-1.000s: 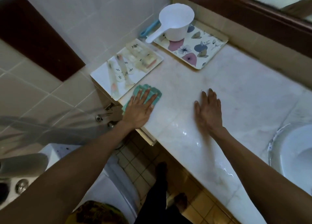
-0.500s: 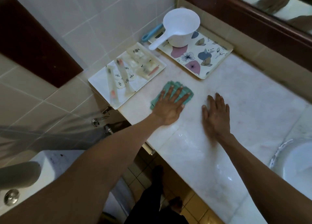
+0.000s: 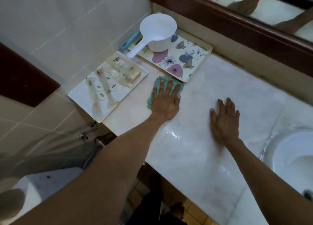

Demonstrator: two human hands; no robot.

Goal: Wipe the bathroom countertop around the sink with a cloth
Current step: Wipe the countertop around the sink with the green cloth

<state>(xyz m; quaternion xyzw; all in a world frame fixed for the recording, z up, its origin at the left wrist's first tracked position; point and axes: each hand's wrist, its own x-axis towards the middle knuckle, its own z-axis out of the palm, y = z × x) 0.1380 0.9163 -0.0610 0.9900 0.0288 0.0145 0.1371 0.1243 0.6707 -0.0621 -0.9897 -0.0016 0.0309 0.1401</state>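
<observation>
A folded teal cloth (image 3: 159, 83) lies on the white marble countertop (image 3: 199, 157), close to the front corner of the floral tray. My left hand (image 3: 165, 102) presses flat on the cloth with fingers spread. My right hand (image 3: 224, 118) rests flat and empty on the bare marble to the right of it. The white sink basin (image 3: 291, 158) is at the right edge. A wet sheen shows on the marble below my hands.
A floral tray (image 3: 186, 62) carries a white plastic dipper (image 3: 157, 35). A white tray (image 3: 79, 94) with wrapped toiletries sits at the counter's left end. A blue handle (image 3: 129, 40) lies by the tiled wall. A mirror frame (image 3: 237, 21) runs behind. A toilet is below left.
My left hand has slid the cloth away from the counter's front edge, to the right and toward the floral tray. My right hand has stayed flat on the marble.
</observation>
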